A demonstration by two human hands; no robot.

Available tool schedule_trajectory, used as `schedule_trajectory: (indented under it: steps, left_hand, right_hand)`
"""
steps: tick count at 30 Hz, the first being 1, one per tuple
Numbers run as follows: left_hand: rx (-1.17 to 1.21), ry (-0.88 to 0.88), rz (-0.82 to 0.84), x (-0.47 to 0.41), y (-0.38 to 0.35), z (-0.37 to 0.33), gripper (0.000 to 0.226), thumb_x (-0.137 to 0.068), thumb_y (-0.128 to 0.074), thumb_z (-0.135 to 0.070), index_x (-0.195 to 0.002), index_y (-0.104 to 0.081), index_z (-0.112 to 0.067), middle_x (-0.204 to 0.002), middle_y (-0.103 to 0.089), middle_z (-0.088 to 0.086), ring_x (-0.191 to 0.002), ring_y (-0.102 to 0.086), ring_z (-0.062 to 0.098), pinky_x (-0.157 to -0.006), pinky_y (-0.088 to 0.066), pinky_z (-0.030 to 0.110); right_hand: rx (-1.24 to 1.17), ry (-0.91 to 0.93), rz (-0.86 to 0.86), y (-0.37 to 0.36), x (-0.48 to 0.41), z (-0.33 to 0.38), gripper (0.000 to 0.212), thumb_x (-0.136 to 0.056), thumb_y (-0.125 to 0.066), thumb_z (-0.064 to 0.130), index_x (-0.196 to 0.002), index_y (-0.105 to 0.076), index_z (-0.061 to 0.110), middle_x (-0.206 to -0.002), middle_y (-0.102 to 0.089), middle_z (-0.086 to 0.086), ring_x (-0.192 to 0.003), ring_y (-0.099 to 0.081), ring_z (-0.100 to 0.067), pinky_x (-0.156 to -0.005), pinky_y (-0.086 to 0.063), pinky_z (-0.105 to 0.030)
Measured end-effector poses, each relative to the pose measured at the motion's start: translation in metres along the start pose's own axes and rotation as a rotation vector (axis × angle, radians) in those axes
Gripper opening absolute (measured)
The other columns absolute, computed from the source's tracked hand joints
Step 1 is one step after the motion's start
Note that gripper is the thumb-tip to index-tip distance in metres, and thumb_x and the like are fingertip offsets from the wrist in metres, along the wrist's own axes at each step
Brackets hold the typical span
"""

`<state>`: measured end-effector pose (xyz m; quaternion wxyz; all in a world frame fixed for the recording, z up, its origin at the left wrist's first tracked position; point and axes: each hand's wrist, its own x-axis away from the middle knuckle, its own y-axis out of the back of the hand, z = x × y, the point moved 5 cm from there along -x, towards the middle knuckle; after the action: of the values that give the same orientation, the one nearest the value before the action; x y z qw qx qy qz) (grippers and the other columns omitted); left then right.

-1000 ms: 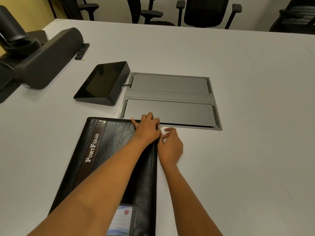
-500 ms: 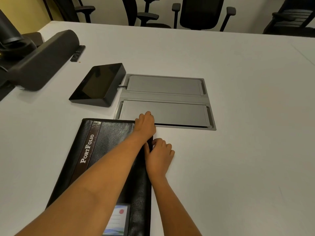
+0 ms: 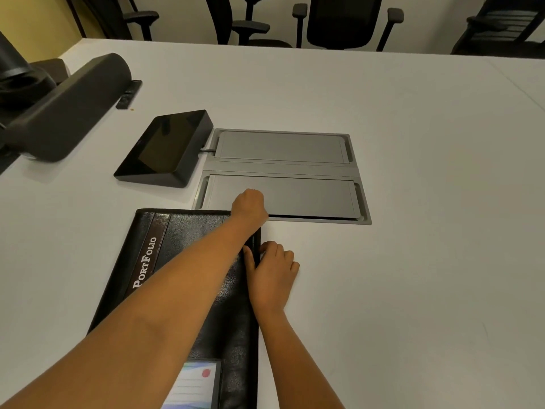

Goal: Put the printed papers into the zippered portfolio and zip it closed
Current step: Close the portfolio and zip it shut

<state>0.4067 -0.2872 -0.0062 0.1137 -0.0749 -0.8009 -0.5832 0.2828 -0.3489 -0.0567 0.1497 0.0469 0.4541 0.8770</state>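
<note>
A black leather zippered portfolio (image 3: pixel 188 240) lies closed on the white table (image 3: pixel 413 261), lettered "PortFolio" on a brown stripe. A card shows in a clear window (image 3: pixel 191 385) at its near end. My left hand (image 3: pixel 249 205) grips its far right corner, fingers curled over the edge and hidden. My right hand (image 3: pixel 272 276) sits at its right edge a little nearer me. Its thumb lies on the cover and its fingers curl at the side, pinching at the zipper line. The zipper pull is hidden. No printed papers are in view.
A black touch panel (image 3: pixel 165 149) and a grey flush cable box with two lids (image 3: pixel 283 172) lie just beyond the portfolio. A long black bar device (image 3: pixel 67 107) and a small remote (image 3: pixel 129 94) are far left. Office chairs (image 3: pixel 342 22) line the far edge.
My right hand has slid toward me along the portfolio's right edge, away from the far corner. My left hand has stayed on that corner, its fingers now curled over more.
</note>
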Motion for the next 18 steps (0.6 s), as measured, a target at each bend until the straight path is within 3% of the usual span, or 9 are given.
schedule_trajectory:
  steps: [2,5,8,13,16,18]
  left_hand:
    - [0.074,0.053,-0.086,0.001,0.002,0.008,0.039,-0.084,-0.053,0.002,-0.053,-0.033,-0.011,-0.059,-0.036,0.001,-0.068,-0.047,0.02,-0.052,-0.039,0.027]
    - [0.118,0.089,-0.154,0.003,0.007,0.016,0.04,-0.085,-0.054,0.0,-0.053,-0.033,-0.011,-0.06,-0.038,0.002,-0.072,-0.048,0.022,-0.062,-0.041,0.026]
    - [0.099,0.056,-0.122,0.0,0.007,0.018,0.041,-0.088,-0.053,-0.004,-0.052,-0.034,-0.011,-0.058,-0.038,0.002,-0.071,-0.049,0.022,-0.049,-0.036,0.025]
    - [0.031,0.032,-0.095,-0.005,0.005,0.021,0.039,-0.088,-0.052,-0.006,-0.053,-0.038,-0.01,-0.058,-0.038,0.001,-0.053,-0.04,0.013,-0.045,-0.031,0.022]
    - [0.004,0.024,-0.051,-0.006,0.003,0.014,0.02,-0.088,-0.053,-0.004,-0.068,-0.054,-0.001,-0.076,-0.056,0.008,-0.07,-0.049,0.019,-0.061,-0.042,0.026]
    - [-0.004,0.029,-0.022,-0.007,0.003,0.012,0.02,-0.086,-0.053,-0.002,-0.066,-0.052,-0.002,-0.098,-0.065,0.017,-0.076,-0.05,0.022,-0.065,-0.042,0.027]
  right_hand:
    - [-0.015,-0.002,0.001,0.0,0.0,0.0,0.036,-0.091,-0.038,0.056,-0.1,-0.056,0.026,-0.098,-0.063,0.006,-0.093,-0.05,-0.015,-0.084,-0.037,-0.03]
    - [-0.02,-0.01,0.0,0.0,-0.002,0.001,0.033,-0.092,-0.039,0.053,-0.103,-0.057,0.028,-0.1,-0.063,0.006,-0.094,-0.05,-0.015,-0.082,-0.035,-0.029]
    - [0.013,0.002,0.023,-0.003,-0.003,0.002,0.033,-0.094,-0.037,0.051,-0.112,-0.054,0.029,-0.105,-0.062,0.006,-0.097,-0.049,-0.016,-0.081,-0.031,-0.03]
    - [-0.066,0.014,0.073,-0.008,-0.02,0.012,0.033,-0.094,-0.039,0.046,-0.116,-0.053,0.026,-0.108,-0.062,0.003,-0.1,-0.05,-0.017,-0.079,-0.024,-0.029]
    - [-0.138,-0.021,0.065,-0.008,-0.027,0.013,0.032,-0.092,-0.044,0.049,-0.109,-0.055,0.023,-0.106,-0.062,0.004,-0.098,-0.051,-0.016,-0.078,-0.023,-0.027]
    - [-0.124,-0.019,0.047,-0.009,-0.025,0.013,0.031,-0.093,-0.044,0.047,-0.108,-0.055,0.023,-0.105,-0.062,0.004,-0.098,-0.051,-0.016,-0.078,-0.023,-0.027]
